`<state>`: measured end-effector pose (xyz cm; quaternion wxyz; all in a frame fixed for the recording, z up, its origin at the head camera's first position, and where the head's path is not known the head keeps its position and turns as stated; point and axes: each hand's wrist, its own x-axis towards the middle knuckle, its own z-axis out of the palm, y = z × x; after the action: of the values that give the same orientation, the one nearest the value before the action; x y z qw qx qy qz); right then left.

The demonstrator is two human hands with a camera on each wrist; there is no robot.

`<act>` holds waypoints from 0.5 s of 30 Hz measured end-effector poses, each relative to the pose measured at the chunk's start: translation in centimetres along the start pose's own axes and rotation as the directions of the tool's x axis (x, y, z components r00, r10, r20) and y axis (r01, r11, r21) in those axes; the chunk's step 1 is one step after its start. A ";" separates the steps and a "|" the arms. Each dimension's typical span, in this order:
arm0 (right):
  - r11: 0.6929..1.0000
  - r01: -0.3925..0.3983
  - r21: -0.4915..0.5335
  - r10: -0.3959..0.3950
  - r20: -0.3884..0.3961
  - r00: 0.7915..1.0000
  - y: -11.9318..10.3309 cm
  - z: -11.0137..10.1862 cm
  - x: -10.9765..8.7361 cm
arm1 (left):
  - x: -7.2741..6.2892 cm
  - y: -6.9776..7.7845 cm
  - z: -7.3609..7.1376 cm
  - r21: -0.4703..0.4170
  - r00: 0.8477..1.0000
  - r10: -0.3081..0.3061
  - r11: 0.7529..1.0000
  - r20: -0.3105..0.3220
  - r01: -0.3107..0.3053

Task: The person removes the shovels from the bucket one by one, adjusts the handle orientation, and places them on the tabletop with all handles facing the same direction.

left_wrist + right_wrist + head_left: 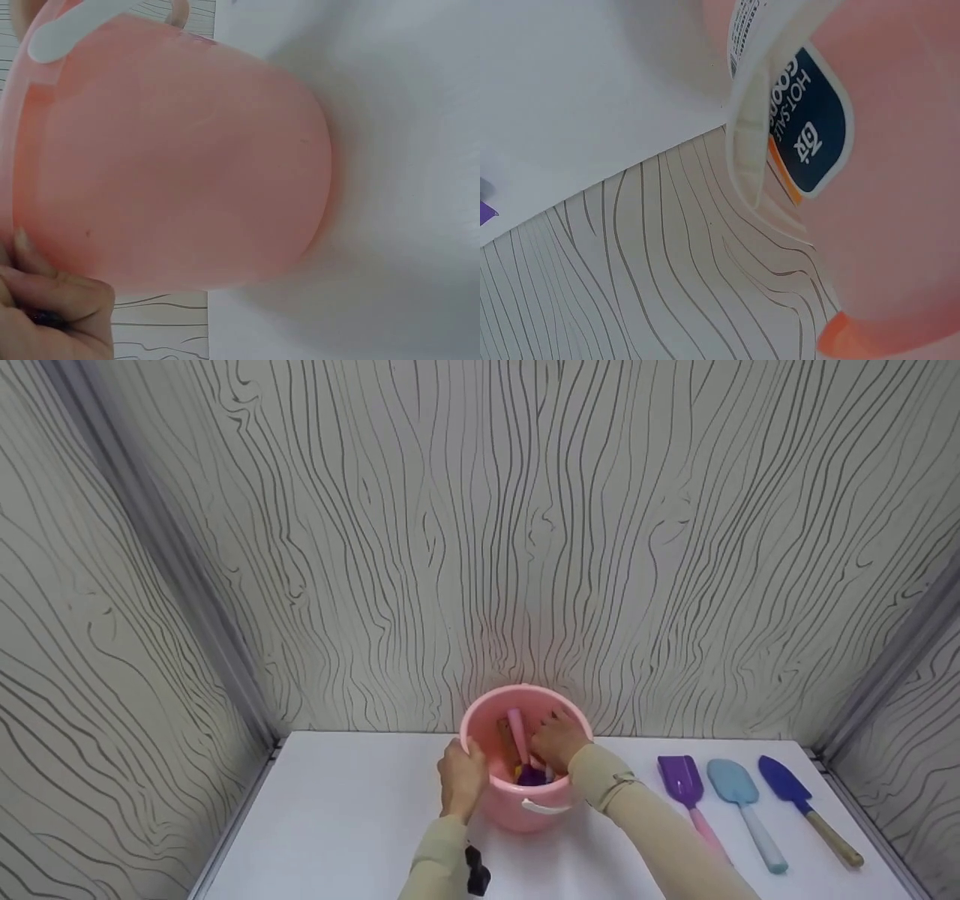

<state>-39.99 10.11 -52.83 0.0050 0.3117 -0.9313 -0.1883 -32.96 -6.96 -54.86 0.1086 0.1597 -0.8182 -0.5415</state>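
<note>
A pink bucket [517, 814] stands on the white table, its white handle [545, 808] hanging down the near side. My left hand [461, 776] grips its left rim, and in the left wrist view the curled fingers [71, 300] show against the bucket wall. My right hand [559, 741] reaches over the right rim into the bucket. Its fingertips are partly hidden inside, so I cannot tell whether it holds anything. Beside it, a small shovel [519, 735] with a pink handle and purple blade leans blade down among other tools, next to a brown handle [508, 741].
Right of the bucket lie a purple shovel [681, 781] with a pink handle, a light blue shovel [733, 784] and a dark blue trowel [784, 780] with a wooden handle. A black object [476, 871] is by my left wrist. Wood-patterned panels [420, 547] rise behind the table.
</note>
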 end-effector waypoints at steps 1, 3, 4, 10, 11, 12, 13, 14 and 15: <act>1.000 0.001 0.001 -0.001 0.006 1.000 -0.1 0.0 0.0 | 0.0 0.0 0.0 -0.002 1.000 -0.001 1.000 0.001 0.001; 0.999 0.012 -0.042 -0.012 -0.003 1.000 -0.2 0.0 -0.1 | -0.1 0.0 0.0 -0.015 1.000 -0.005 1.000 0.010 0.005; 0.997 0.018 -0.074 -0.019 -0.013 1.000 -0.2 0.0 -0.1 | -0.2 0.0 0.0 -0.019 1.000 -0.006 1.000 0.012 0.006; 0.941 0.036 -0.336 -0.067 -0.082 0.994 -0.2 0.5 0.1 | -0.4 0.2 -0.1 -0.026 1.000 0.001 1.000 0.017 -0.001; 0.933 0.034 -0.358 -0.072 -0.093 0.993 -0.1 0.5 0.1 | -0.3 0.3 -0.1 -0.027 1.000 0.003 1.000 0.017 -0.002; 0.927 0.033 -0.374 -0.077 -0.104 0.992 -0.1 0.5 0.1 | -0.3 0.3 -0.1 -0.030 1.000 0.004 1.000 0.017 -0.004; 0.920 0.034 -0.390 -0.084 -0.113 0.990 0.0 0.5 0.0 | -0.3 0.3 -0.2 -0.032 1.000 0.006 0.999 0.018 -0.006; 0.916 0.034 -0.400 -0.092 -0.128 0.987 0.0 0.4 -0.1 | -0.3 0.3 -0.2 -0.030 1.000 0.011 0.999 0.016 -0.011; 0.915 0.036 -0.401 -0.101 -0.141 0.985 0.0 0.4 -0.1 | -0.3 0.4 -0.2 -0.029 1.000 0.015 0.999 0.015 -0.015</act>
<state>-39.94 10.32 -53.14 0.1354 0.3506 -0.8589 -0.3477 -32.65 -6.93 -54.43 0.1089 0.1480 -0.8123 -0.5535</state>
